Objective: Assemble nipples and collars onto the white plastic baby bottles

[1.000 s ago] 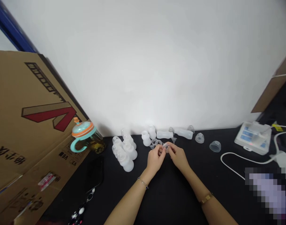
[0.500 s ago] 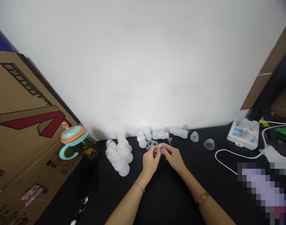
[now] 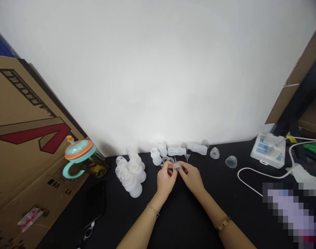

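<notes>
Two opposed pinches, by the left hand (image 3: 166, 180) and right hand (image 3: 192, 176), hold a small translucent collar (image 3: 177, 166) just in front of the loose rings (image 3: 170, 158); we judge it light, fairly stiff and slick, best gripped by its rim.

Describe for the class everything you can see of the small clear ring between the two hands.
The small clear ring is colourless and see-through, apparently plastic, with a short, rounded side wall turned toward the camera. A thin, pointed clear piece shows above it; whether the two are joined is too small to tell. The left hand and right hand grip it from opposite sides with their fingertips, over the black table. Whether it touches the tabletop cannot be told.
</notes>
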A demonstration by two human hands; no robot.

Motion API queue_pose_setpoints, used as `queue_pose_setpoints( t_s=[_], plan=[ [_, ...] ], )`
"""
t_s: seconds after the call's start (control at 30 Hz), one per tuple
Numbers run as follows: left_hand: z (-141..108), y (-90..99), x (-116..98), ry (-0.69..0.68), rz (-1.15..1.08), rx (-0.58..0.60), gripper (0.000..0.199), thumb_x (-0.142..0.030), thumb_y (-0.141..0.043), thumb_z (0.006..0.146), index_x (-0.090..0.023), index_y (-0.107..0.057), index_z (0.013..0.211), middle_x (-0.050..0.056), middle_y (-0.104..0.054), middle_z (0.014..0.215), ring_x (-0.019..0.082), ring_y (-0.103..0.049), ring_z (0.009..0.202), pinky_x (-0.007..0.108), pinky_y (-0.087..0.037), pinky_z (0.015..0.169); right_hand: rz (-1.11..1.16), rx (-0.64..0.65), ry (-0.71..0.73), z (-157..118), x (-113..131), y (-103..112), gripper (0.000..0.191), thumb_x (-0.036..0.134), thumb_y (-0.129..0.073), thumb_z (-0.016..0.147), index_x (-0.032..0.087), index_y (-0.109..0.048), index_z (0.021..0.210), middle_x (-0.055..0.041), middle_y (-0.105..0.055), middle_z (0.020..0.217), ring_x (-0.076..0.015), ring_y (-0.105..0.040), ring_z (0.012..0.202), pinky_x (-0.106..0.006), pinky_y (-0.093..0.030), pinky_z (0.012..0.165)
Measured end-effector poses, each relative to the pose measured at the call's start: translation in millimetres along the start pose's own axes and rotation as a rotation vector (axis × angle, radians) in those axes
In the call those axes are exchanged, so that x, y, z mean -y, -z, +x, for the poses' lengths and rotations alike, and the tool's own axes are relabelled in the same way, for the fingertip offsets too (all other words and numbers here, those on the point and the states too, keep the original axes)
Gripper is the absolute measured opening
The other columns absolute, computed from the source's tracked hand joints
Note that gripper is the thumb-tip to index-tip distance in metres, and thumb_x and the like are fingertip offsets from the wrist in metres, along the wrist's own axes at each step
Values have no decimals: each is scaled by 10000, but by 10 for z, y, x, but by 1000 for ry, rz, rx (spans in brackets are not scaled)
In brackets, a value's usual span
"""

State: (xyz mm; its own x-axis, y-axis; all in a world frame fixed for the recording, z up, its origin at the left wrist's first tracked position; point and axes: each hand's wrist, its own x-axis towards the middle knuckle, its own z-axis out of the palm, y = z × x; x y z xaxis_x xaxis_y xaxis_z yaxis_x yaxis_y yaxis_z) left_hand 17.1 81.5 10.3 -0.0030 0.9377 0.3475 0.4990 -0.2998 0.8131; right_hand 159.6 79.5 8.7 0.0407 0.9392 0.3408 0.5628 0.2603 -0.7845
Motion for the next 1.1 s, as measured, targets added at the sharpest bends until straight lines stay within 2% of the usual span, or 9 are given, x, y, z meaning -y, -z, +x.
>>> queue_pose_setpoints(
  t_s=[0.1,0.17,0.33,0.47,0.73,0.87,1.1],
  plan=[
    [-1,-2,9,3,14,1,118,-329,-539,917,-223,-577,953,-4,-713,837,133,-629,624,238,-453,613,-14,-31,18,-5,-18,-17,392,350,-484,919,241,-724,1210,-65,-780,1059,-188,-652,652,-302,-498,653],
    [-3,-8,13,2,15,3,135,-347,-534,927,-227,-580,967,1,-718,859,137,-632,628,244,-459,617,-9,-28,28,-5,-22,-18,385,355,-478,926,240,-725,1199,-69,-781,1055,-193,-656,651,-306,-501,646],
    [-3,-27,32,-7,-2,-2,190,-398,-531,939,-227,-601,983,25,-729,942,141,-643,643,251,-476,598,-9,18,5,2,1,8,331,384,-475,946,242,-738,1088,-48,-774,862,-204,-655,621,-285,-460,597],
    [3,-24,41,-18,-14,4,176,-381,-536,936,-226,-604,985,27,-730,951,144,-655,659,257,-496,614,-60,34,-7,0,33,31,300,368,-476,953,244,-746,992,-37,-752,791,-202,-654,627,-272,-414,595],
    [21,1,8,-22,-16,-10,159,-368,-562,916,-227,-614,969,10,-730,866,140,-650,630,250,-502,613,-58,27,-33,-2,68,48,331,420,-502,957,231,-719,792,-16,-702,683,-179,-613,593,-253,-347,553],
    [31,-13,21,-12,-32,-3,153,-358,-571,905,-224,-612,968,-1,-716,834,127,-630,618,227,-484,588,2,18,-26,10,28,32,328,425,-513,936,224,-699,755,-7,-672,659,-179,-607,609,-246,-372,568],
    [35,-18,5,14,-44,4,142,-346,-585,882,-218,-609,939,-17,-673,760,116,-596,599,213,-463,573,14,16,-15,11,-9,27,322,412,-518,913,215,-665,705,8,-617,611,-158,-546,576,-245,-336,556]
  ],
)
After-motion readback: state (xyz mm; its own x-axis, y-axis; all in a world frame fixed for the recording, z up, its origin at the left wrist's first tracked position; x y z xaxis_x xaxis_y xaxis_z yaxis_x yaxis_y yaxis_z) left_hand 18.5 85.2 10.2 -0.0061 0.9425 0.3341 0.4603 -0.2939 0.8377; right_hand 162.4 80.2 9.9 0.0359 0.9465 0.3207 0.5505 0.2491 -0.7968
